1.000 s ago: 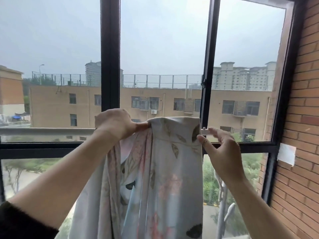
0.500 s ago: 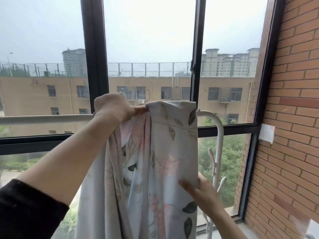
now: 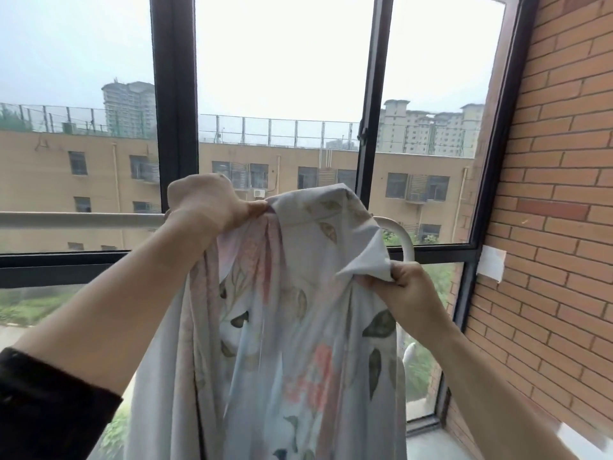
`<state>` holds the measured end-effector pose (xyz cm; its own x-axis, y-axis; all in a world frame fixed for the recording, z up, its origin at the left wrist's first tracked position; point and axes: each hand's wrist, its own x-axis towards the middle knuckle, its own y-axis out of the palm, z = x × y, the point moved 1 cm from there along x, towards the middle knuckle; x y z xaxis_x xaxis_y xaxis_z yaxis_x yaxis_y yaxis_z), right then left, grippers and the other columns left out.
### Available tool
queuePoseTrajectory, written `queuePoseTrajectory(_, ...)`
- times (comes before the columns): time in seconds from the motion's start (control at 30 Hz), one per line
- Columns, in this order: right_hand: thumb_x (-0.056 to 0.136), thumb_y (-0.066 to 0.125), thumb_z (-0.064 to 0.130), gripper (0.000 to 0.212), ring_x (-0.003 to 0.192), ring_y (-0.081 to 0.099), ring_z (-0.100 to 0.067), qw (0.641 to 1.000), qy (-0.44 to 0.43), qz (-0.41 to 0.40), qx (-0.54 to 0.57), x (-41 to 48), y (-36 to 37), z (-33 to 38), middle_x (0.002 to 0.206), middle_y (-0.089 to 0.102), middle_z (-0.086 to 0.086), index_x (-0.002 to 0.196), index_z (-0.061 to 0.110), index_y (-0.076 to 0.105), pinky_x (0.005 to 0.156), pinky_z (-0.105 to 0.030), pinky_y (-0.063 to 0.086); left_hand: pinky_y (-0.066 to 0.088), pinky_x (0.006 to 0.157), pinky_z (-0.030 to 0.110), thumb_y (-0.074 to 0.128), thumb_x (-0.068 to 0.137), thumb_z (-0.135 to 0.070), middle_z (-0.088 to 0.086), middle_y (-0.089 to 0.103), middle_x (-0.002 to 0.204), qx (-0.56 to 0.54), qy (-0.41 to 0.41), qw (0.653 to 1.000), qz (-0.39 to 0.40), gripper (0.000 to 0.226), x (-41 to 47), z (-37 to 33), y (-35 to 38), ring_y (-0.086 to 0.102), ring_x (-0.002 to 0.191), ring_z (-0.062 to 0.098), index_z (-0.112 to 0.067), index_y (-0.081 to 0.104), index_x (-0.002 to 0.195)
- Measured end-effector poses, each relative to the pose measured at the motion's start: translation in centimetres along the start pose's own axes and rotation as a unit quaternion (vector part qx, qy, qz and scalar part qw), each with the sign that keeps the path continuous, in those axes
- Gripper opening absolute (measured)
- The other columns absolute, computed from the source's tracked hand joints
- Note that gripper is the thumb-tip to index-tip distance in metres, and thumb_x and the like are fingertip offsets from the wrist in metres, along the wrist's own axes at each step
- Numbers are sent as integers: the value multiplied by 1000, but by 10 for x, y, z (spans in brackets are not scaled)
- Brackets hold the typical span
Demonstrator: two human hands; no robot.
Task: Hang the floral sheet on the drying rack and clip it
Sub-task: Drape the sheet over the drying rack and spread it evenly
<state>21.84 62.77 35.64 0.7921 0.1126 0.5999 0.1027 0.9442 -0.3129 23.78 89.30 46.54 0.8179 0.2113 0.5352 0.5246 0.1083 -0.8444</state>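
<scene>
Left hand (image 3: 205,204) gripping floral sheet (image 3: 298,327) at drying rack (image 3: 83,220), right hand (image 3: 409,293) pinching perhaps its corner

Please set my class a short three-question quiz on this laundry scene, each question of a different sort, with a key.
1. True or false: the left hand grips the floral sheet up at the level of the rack rail.
2. The right hand holds: A a clip; B a fold of the sheet; C the rail.
3. Fill in: the wall on the right is built of ____.

Key: 1 true; 2 B; 3 brick.
</scene>
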Motion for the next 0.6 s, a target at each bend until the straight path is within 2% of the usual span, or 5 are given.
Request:
queuePoseTrajectory(0.17, 86, 71, 19, 28, 58, 48, -8, 996, -58, -72, -8, 56, -14, 59, 61, 58, 1, 58, 23, 68, 54, -19, 38, 38, 54, 21, 1, 61, -93, 2, 60, 65, -4, 7, 1000, -9, 100, -2, 0, 4, 56, 61, 17, -14, 62, 67)
queuePoseTrajectory(0.27, 87, 70, 26, 16, 68, 56, -12, 991, -79, -108, 30, 95, -17, 87, 73, 66, -4, 71, 30, 72, 62, -26, 44, 37, 54, 22, -6, 65, -90, 2, 55, 56, -49, 7, 998, -28, 99, -4, 1, 5, 55, 56, 15, -14, 57, 56)
queuePoseTrajectory(0.37, 86, 70, 27, 9, 76, 62, -17, 986, -92, -122, 72, 133, -9, 101, 88, 72, -18, 83, 21, 75, 71, -35, 52, 36, 53, 23, -3, 60, -95, -2, 47, 50, -75, 22, 996, -50, 93, -5, 1, 6, 48, 49, 14, -17, 47, 50)
queuePoseTrajectory(0.43, 85, 71, 29, 19, 76, 61, -18, 985, -88, -121, 80, 155, 4, 98, 94, 71, -23, 90, 11, 76, 71, -37, 52, 34, 51, 23, 0, 54, -99, -4, 45, 48, -76, 32, 995, -56, 92, -6, 2, 5, 45, 46, 13, -19, 44, 50)
queuePoseTrajectory(0.6, 85, 70, 36, 13, 75, 64, -17, 998, 23, -48, 33, 180, 31, 41, 77, 72, -1, 73, 33, 74, 71, -30, 52, 40, 55, 25, 16, 43, -104, -4, 59, 58, -40, 33, 997, -60, 93, -10, 3, 3, 55, 57, 12, -19, 53, 56)
